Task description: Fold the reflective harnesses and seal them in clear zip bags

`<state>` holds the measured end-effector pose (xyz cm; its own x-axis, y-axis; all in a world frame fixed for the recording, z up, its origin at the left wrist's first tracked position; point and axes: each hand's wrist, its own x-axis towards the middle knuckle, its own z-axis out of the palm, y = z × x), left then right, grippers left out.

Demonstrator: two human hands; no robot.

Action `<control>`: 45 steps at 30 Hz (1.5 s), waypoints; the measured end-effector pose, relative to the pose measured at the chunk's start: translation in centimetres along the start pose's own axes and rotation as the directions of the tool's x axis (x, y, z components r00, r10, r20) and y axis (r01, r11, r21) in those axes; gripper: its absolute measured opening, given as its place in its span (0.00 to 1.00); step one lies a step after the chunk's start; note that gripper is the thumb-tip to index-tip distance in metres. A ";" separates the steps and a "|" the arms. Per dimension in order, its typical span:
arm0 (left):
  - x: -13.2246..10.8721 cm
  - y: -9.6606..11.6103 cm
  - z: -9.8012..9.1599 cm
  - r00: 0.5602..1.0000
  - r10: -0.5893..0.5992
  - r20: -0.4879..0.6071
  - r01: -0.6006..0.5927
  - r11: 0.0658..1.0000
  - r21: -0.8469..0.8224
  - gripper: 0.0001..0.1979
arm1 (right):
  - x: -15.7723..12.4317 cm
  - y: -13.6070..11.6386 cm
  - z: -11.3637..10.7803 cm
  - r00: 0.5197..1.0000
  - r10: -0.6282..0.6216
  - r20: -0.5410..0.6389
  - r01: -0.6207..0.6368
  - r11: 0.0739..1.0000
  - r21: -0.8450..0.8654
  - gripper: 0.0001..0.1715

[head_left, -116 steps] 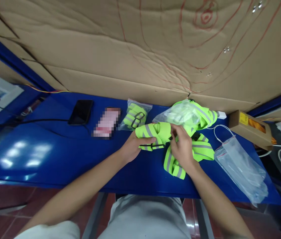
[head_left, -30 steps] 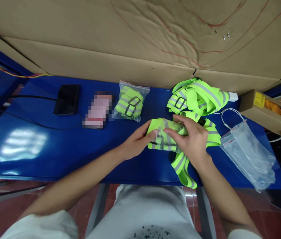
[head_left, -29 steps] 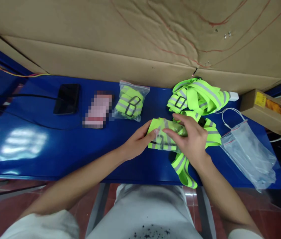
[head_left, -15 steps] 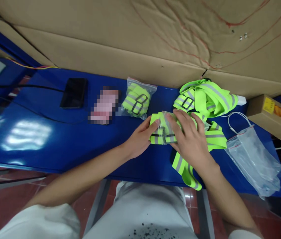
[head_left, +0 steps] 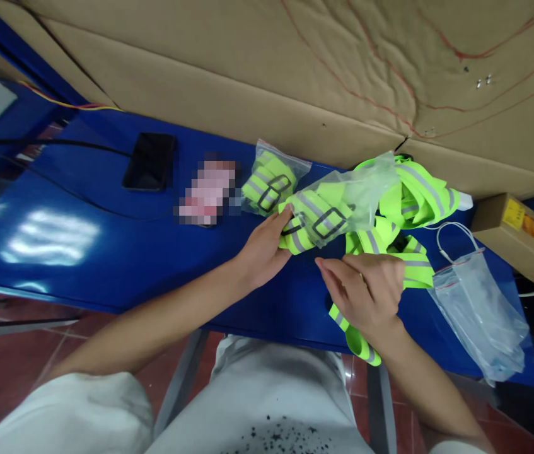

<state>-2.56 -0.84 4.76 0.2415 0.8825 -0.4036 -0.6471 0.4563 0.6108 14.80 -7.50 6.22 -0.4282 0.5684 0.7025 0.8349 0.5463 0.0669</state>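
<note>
My left hand [head_left: 263, 251] grips one end of a folded neon-yellow reflective strap [head_left: 316, 217] that sits inside a clear plastic bag [head_left: 356, 192], lifted a little off the blue table [head_left: 106, 252]. My right hand [head_left: 365, 293] hovers just below and to the right, palm up, fingers loosely apart and holding nothing. Under it lies a loose pile of more neon reflective straps [head_left: 408, 208], one trailing over the table's front edge [head_left: 356, 337].
A bagged strap [head_left: 271, 180] lies further back on the table, beside a pink blurred object [head_left: 207, 192] and a black phone [head_left: 149, 162] with a cable. Empty clear bags [head_left: 481, 312] and a cardboard box [head_left: 517, 227] sit at right. A cardboard wall stands behind.
The bagged strap has been lifted and swung up to the right by my left hand. My right hand has let go of it and drawn back toward me.
</note>
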 end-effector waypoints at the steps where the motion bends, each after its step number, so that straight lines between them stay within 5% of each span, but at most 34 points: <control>1: 0.0 0.1 0.0 1.000 -0.003 0.009 0.004 1.000 -0.018 0.12 | -0.1 -0.1 0.1 0.999 0.034 0.015 -0.034 0.999 0.039 0.15; 4: 0.0 0.2 -0.1 0.999 -0.035 0.032 0.037 0.998 -0.052 0.13 | -0.2 -0.4 0.9 0.991 0.099 0.085 -0.108 0.988 0.111 0.14; 14: -0.5 -0.2 -0.1 1.000 -0.009 0.024 0.010 0.998 -0.055 0.10 | -0.2 -0.7 1.9 0.989 0.145 0.040 -0.149 0.980 0.131 0.13; 23: -0.9 0.0 0.0 0.996 0.094 0.006 -0.095 0.995 0.042 0.04 | -0.8 -0.5 3.1 0.981 0.129 0.143 -0.179 0.882 0.436 0.11; 27: -0.9 0.0 0.1 0.992 0.118 0.041 -0.119 0.992 0.046 0.08 | -0.6 -0.8 2.8 0.971 0.195 0.141 -0.239 0.847 0.475 0.10; 31: -0.9 -0.4 0.1 0.978 0.201 0.051 -0.203 0.979 0.024 0.15 | -0.7 -1.1 3.1 0.945 0.290 0.150 -0.327 0.848 0.418 0.22; 36: -0.6 -0.4 -0.1 0.942 0.323 0.096 -0.332 0.938 0.097 0.20 | -0.6 -0.4 3.3 0.916 0.385 0.117 -0.397 0.818 0.417 0.21; 39: -0.6 -0.3 -0.1 0.908 0.412 0.077 -0.419 0.893 0.164 0.22 | -0.2 -0.4 3.1 0.967 0.251 0.049 -0.255 0.934 0.250 0.30; 41: -0.6 -0.4 -0.1 0.903 0.425 0.069 -0.430 0.884 0.180 0.22 | 0.1 -0.7 3.0 0.992 0.076 0.105 -0.090 0.987 0.135 0.35; 45: -1.0 -0.5 -0.1 0.931 0.349 0.106 -0.364 0.899 0.244 0.20 | 0.3 -0.4 3.2 0.965 -0.045 0.257 0.007 0.989 0.145 0.44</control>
<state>-2.53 -1.96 4.83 0.0758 0.9930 -0.0909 -0.4930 0.1166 0.8622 13.18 -5.57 4.16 -0.5396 0.6825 0.4930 0.7730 0.6337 -0.0311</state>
